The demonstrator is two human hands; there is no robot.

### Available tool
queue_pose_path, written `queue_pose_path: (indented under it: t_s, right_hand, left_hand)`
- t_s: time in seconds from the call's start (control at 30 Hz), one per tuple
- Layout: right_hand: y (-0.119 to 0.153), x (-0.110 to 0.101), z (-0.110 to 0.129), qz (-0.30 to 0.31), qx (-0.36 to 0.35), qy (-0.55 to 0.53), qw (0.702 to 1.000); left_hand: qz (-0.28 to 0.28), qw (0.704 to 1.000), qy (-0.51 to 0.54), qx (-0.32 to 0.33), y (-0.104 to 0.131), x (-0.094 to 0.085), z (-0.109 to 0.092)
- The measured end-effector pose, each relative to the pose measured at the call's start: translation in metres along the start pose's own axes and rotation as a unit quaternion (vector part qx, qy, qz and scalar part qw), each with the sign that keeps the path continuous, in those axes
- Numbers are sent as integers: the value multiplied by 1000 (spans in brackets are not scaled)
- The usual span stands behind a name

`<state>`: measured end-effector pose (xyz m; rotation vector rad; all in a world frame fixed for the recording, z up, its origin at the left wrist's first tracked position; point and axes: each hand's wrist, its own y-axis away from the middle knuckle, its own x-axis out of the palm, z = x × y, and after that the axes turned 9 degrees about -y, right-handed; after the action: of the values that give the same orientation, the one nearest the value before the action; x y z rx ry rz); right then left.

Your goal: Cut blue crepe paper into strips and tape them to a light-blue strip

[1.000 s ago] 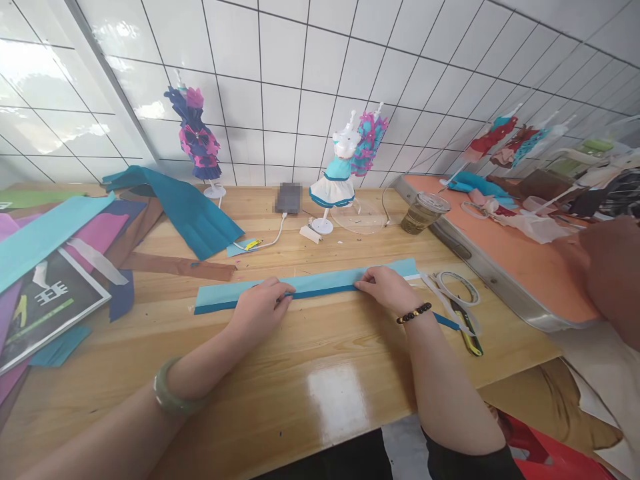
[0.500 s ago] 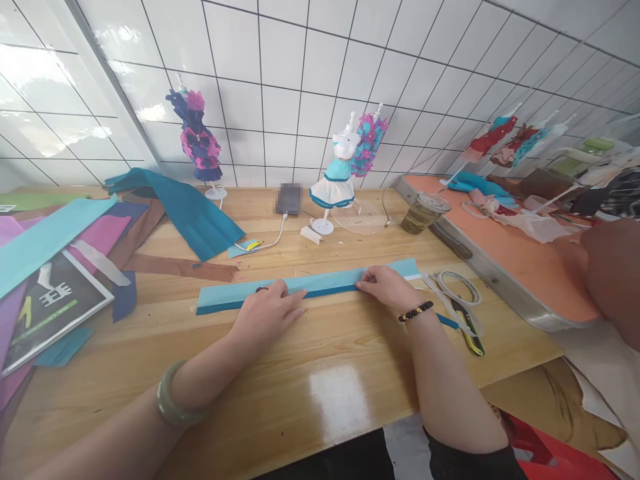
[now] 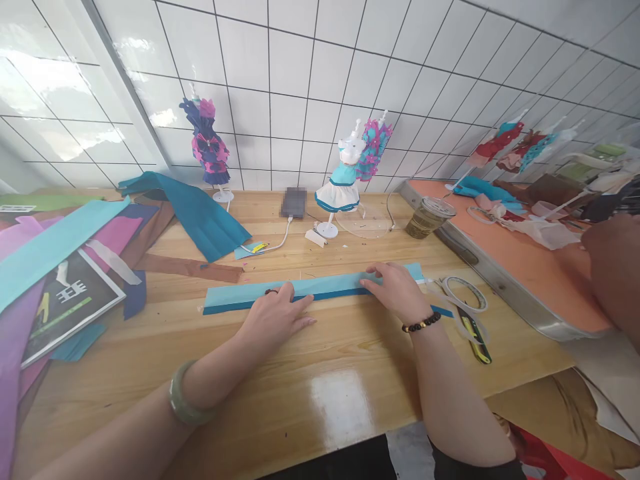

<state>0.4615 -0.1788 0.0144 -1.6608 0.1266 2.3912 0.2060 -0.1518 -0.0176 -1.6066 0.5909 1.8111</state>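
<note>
A long light-blue paper strip (image 3: 334,287) with a darker blue lower edge lies across the wooden table. My left hand (image 3: 281,308) rests on its left half, fingers stretched out along the dark edge. Over the right part of the strip is my right hand (image 3: 393,288), thumb and fingers apart with nothing seen between them. Just right of the strip are a roll of white tape (image 3: 466,294) and a black-and-yellow utility knife (image 3: 475,339). A short dark-blue piece (image 3: 443,311) shows beside my right wrist.
Coloured paper sheets and a dark booklet (image 3: 75,303) pile up on the left. Small dress forms, one in a blue-and-white dress (image 3: 340,180), stand near the tiled wall. A lidded cup (image 3: 423,219) sits beside an orange-topped table (image 3: 535,267) on the right.
My right thumb and fingers, earlier pinched at the strip's dark edge, have parted and lifted slightly. My left hand stays on the strip. The view has shifted a little.
</note>
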Motion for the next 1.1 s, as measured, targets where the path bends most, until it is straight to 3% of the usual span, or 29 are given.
queue_pose_path:
  t_s: [0.07,0.17,0.23,0.4,0.73,1.1]
  right_hand:
    - [4,2,12,-12,-89,-19,996]
    - [17,7,36,103,-218,-45,969]
    - [28,12,50,162,-252,-2,954]
    - [45,15,64,167,-243,111,949]
    - [45,16,56,163,-214,168,948]
    - [45,2,37,136,-73,234,960]
  left_hand:
    - [-1,1000,8,-1,0,1,0]
    - [-1,1000,25,-4,0,2,0]
    - [-4,999,34,-6,-1,3,0]
    - [-3,999,37,-4,0,3,0]
    - [1,1000,25,-4,-1,2,0]
    - [5,999,41,-4,0,-2,1]
